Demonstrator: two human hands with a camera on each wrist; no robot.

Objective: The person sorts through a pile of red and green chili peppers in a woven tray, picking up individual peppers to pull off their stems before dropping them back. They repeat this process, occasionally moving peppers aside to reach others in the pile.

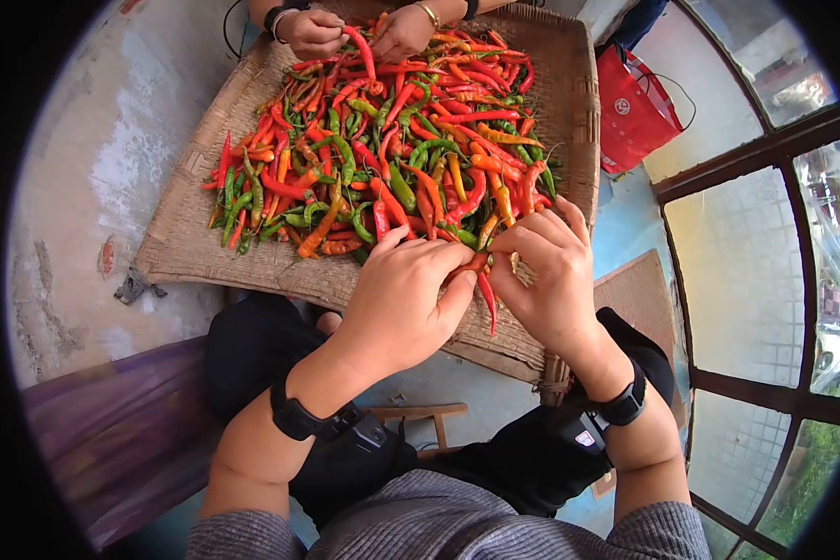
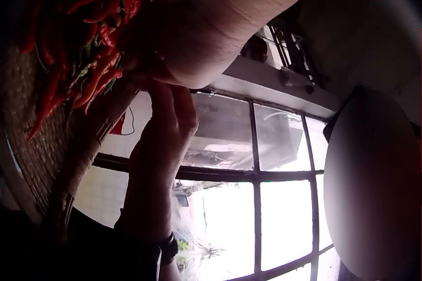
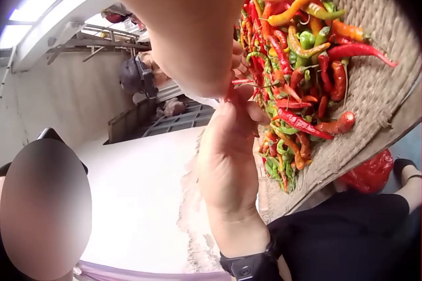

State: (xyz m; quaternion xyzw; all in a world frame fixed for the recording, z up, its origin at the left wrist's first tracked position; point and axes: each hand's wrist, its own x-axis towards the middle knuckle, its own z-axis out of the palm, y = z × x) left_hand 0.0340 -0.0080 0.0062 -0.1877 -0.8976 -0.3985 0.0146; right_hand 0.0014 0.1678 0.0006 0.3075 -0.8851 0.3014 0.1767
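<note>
Chilli (image 1: 488,301) hangs between your two hands, over the near part of the tray (image 1: 205,257), its red tip pointing down toward you. Your left hand (image 1: 406,285) has it from the left, thumb and forefinger clamped on its body, which lies right at those fingertips. Your right hand (image 1: 546,266) meets it from the other side, thumb and forefinger pinched together at its upper end. The fingertips of both hands are just beside each other. Your fingers cover part of the chilli and the left wrist view is dark, so exactly where the right fingertips grip it is hard to tell.

Just beyond your fingers, a pile (image 1: 383,177) of red, orange and green chillies covers much of the woven tray. Across from you, a person's near-wall hand (image 1: 315,35) and braceleted hand (image 1: 404,34) hold a long red pepper (image 1: 361,54) above the far part of the pile.

To your right, a red bag (image 1: 630,112) sits beside the tray, close to the window (image 1: 733,271). You wear a black band (image 1: 294,413) on your left wrist, and a wooden stool (image 1: 429,412) shows between your knees.
</note>
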